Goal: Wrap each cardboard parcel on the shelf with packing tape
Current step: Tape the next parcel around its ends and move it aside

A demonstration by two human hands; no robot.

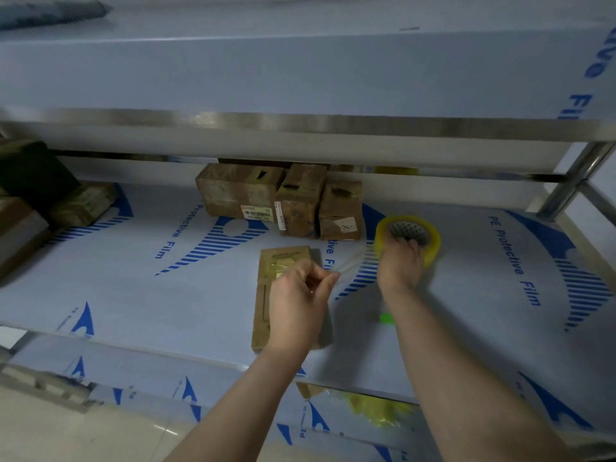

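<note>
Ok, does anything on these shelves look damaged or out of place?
Yes. A crumpled wad of yellow tape lies loose on the lower shelf. The three back parcels show dark tears in their tops. The tape strip between left hand and the right hand's tape roll looks normal.

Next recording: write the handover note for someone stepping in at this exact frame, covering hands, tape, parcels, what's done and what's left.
Left hand: pinches the free end of the strip above the flat parcel.
Right hand: grips the tape roll, fingers in its core, to the right of that parcel.
The strip is stretched between both hands.
The flat parcel lies near the front of the shelf; the back parcels, three of them, stand behind it, and the left parcels are at the edge.
Done: some yellowish tape shows on the flat parcel's far end.
Left: lay the strip and finish this parcel. Whether the others are wrapped cannot be told.
</note>
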